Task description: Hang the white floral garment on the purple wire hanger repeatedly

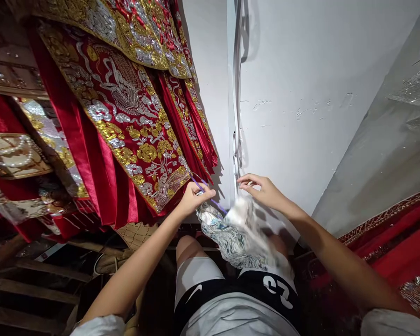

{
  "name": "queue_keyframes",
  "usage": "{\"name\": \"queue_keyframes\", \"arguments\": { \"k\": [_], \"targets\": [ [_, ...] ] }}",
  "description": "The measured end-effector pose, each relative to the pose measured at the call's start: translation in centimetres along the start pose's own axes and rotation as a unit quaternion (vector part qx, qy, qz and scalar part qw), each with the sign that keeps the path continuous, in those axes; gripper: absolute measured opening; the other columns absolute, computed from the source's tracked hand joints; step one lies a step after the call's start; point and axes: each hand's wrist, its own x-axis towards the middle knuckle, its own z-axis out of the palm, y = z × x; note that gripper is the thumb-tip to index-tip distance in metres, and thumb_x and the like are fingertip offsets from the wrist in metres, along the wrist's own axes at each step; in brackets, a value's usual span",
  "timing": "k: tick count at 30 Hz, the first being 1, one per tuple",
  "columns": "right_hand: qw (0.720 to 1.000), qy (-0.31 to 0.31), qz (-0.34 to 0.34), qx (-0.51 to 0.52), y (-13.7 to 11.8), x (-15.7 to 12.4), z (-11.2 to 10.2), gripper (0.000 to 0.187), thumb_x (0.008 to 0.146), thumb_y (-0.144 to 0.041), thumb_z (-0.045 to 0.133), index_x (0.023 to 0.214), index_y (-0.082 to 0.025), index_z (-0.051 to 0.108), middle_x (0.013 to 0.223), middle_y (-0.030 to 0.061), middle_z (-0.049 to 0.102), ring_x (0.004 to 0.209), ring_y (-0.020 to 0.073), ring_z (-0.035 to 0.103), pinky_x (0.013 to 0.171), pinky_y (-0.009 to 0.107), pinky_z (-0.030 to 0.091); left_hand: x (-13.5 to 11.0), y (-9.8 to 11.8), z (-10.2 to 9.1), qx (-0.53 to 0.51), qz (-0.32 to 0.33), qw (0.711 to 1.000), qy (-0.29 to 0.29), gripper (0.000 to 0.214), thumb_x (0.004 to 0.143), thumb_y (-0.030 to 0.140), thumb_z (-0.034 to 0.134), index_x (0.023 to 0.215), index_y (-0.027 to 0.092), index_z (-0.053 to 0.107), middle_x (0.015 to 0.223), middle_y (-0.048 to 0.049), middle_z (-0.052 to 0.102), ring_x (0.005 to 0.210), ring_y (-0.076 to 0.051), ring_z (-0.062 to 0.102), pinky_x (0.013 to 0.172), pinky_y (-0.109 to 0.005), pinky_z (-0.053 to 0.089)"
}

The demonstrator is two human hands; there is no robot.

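My left hand is closed on a thin purple hanger, in front of my knees. From the hanger droops a crinkled white garment with blue-green patterning; its right part is smeared by motion. My right hand is just above and to the right of the garment, apart from it. Its thumb and forefinger are separated, and nothing shows between them.
Red costumes with gold and silver embroidery hang close on the left. Ahead stands a white wall with a narrow vertical strip. Wooden slats lie low at left; red sparkly fabric is at right.
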Motion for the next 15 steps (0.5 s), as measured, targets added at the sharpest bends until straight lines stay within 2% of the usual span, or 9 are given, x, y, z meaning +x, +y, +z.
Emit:
{"name": "queue_keyframes", "arguments": {
  "k": [2, 4, 6, 8, 10, 12, 13, 15],
  "targets": [
    [0.993, 0.012, -0.073, -0.096, 0.8, -0.9, 1.2, 0.056, 0.092, -0.023, 0.056, 0.148, -0.023, 0.053, 0.14, 0.013, 0.063, 0.132, 0.0292, 0.056, 0.114, 0.052, 0.043, -0.3, 0.4, 1.7, -0.037, 0.015, 0.999, 0.014, 0.065, 0.076, 0.064, 0.078, 0.045, 0.018, 0.045, 0.049, 0.0039, 0.035, 0.054, -0.01, 0.032, 0.056, -0.028, 0.026],
    [0.974, -0.027, -0.135, -0.181, 1.3, -1.7, 3.0, 0.087, 0.086, -0.022, 0.062, 0.164, -0.024, 0.025, 0.163, 0.0147, 0.04, 0.152, 0.0325, 0.034, 0.124, 0.057, 0.03, -0.2, 1.5, 3.7, -0.104, 0.017, 0.994, 0.027, 0.071, 0.078, 0.07, 0.073, 0.043, 0.019, 0.038, 0.049, 0.0039, 0.031, 0.053, -0.01, 0.029, 0.055, -0.029, 0.025],
    [0.953, -0.025, -0.176, -0.244, 1.6, -2.4, 5.1, 0.11, 0.081, -0.023, 0.067, 0.168, -0.024, 0.0, 0.171, 0.0161, 0.022, 0.159, 0.0364, 0.018, 0.127, 0.063, 0.018, 0.0, 3.3, 5.7, -0.181, 0.011, 0.983, 0.033, 0.074, 0.085, 0.071, 0.066, 0.042, 0.02, 0.033, 0.047, 0.0033, 0.028, 0.051, -0.011, 0.03, 0.054, -0.03, 0.028],
    [0.938, 0.043, -0.205, -0.278, 1.8, -2.8, 6.7, 0.117, 0.08, -0.022, 0.066, 0.166, -0.025, -0.013, 0.167, 0.018, 0.025, 0.157, 0.0393, 0.019, 0.125, 0.069, 0.015, 0.1, 5.3, 7.3, -0.246, 0.011, 0.968, 0.04, 0.075, 0.092, 0.067, 0.057, 0.042, 0.021, 0.027, 0.044, 0.0025, 0.026, 0.05, -0.012, 0.032, 0.056, -0.031, 0.037],
    [0.921, 0.129, -0.227, -0.289, 1.9, -3.1, 7.5, 0.115, 0.08, -0.021, 0.064, 0.166, -0.027, -0.012, 0.156, 0.0178, 0.038, 0.149, 0.0396, 0.034, 0.121, 0.069, 0.024, 0.3, 6.6, 8.1, -0.291, 0.019, 0.955, 0.054, 0.072, 0.097, 0.064, 0.053, 0.046, 0.022, 0.025, 0.045, 0.0023, 0.026, 0.051, -0.013, 0.039, 0.064, -0.033, 0.047],
    [0.908, 0.171, -0.231, -0.305, 2.0, -3.4, 7.0, 0.109, 0.08, -0.026, 0.066, 0.166, -0.031, 0.001, 0.139, 0.0151, 0.049, 0.13, 0.0377, 0.049, 0.111, 0.062, 0.04, 0.6, 6.8, 8.0, -0.311, 0.021, 0.949, 0.052, 0.061, 0.096, 0.063, 0.057, 0.054, 0.022, 0.038, 0.052, 0.0012, 0.039, 0.059, -0.015, 0.052, 0.075, -0.036, 0.054],
    [0.905, 0.178, -0.219, -0.318, 2.0, -3.6, 6.3, 0.105, 0.079, -0.03, 0.068, 0.166, -0.033, 0.009, 0.132, 0.0139, 0.051, 0.121, 0.0365, 0.053, 0.104, 0.057, 0.046, 0.9, 6.3, 7.6, -0.311, 0.015, 0.949, 0.045, 0.054, 0.094, 0.064, 0.059, 0.063, 0.022, 0.049, 0.06, -0.0004, 0.05, 0.068, -0.017, 0.06, 0.081, -0.038, 0.057],
    [0.904, 0.188, -0.163, -0.348, 2.1, -4.0, 4.2, 0.098, 0.077, -0.036, 0.072, 0.163, -0.032, 0.025, 0.123, 0.013, 0.053, 0.109, 0.035, 0.055, 0.094, 0.052, 0.049, 1.2, 4.4, 6.4, -0.285, -0.006, 0.957, 0.059, 0.049, 0.091, 0.07, 0.059, 0.088, 0.021, 0.064, 0.082, -0.005, 0.065, 0.088, -0.022, 0.069, 0.088, -0.042, 0.059]
  ]
}}
